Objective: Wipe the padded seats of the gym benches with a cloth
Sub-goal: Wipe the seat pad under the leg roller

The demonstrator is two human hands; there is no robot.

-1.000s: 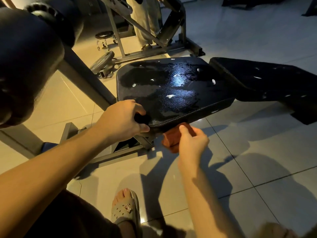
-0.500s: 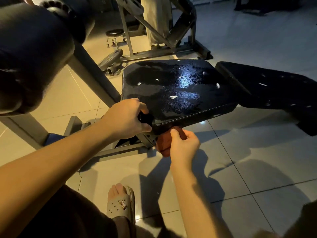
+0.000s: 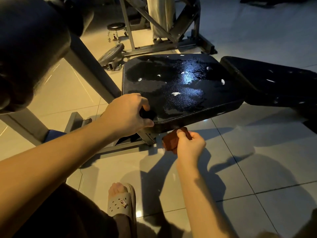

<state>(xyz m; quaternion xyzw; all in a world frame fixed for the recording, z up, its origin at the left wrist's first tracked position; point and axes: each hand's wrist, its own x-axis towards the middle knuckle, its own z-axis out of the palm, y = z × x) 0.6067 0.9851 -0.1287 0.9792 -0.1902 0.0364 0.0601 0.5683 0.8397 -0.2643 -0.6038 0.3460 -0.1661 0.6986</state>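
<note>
your left hand [image 3: 127, 114] stays curled on the seat pad's [image 3: 180, 86] near corner. your right hand [image 3: 190, 145] pinches the reddish cloth [image 3: 171, 141], barely shifted under the front edge, so the blotchy top likely still needs wiping.

left hand [image 3: 127, 114] — fingers [image 3: 143, 103] curled, gripping | right hand [image 3: 190, 146] — fingers [image 3: 180, 134] pinching

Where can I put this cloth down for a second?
The seat pad top is bare beyond the left hand. Floor tiles right of the right hand and its cloth are free. Crowded: the frame under the seat's near corner.
</note>
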